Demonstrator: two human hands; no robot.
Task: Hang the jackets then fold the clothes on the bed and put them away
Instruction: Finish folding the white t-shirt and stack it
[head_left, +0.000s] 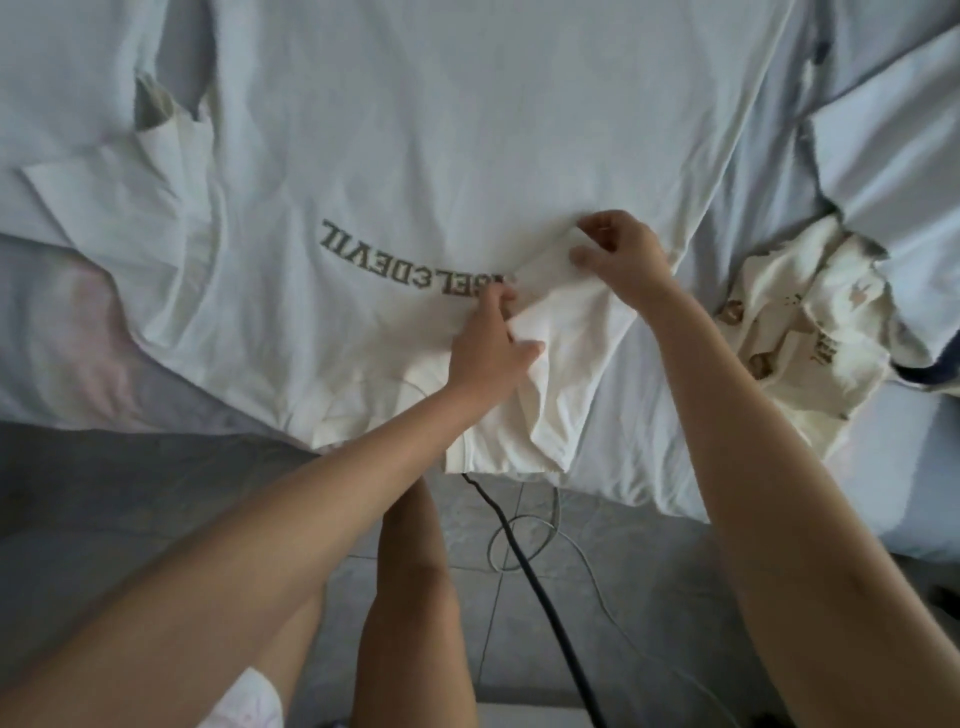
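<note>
A large white T-shirt (415, 130) with dark lettering lies spread flat on the bed, collar end toward me. Its right sleeve (561, 332) is folded inward over the chest and covers the end of the lettering. My left hand (488, 343) presses flat on the folded sleeve near the letters. My right hand (618, 254) pinches the sleeve's hem edge between thumb and fingers. The left sleeve (119, 182) lies spread out to the left.
A crumpled cream printed garment (800, 322) lies on the bed at the right, beside pale blue folded cloth (893, 135). The bed edge (675, 493) runs across the middle. Below it, a black cable (535, 577) and a white cord (524, 540) lie on the tiled floor.
</note>
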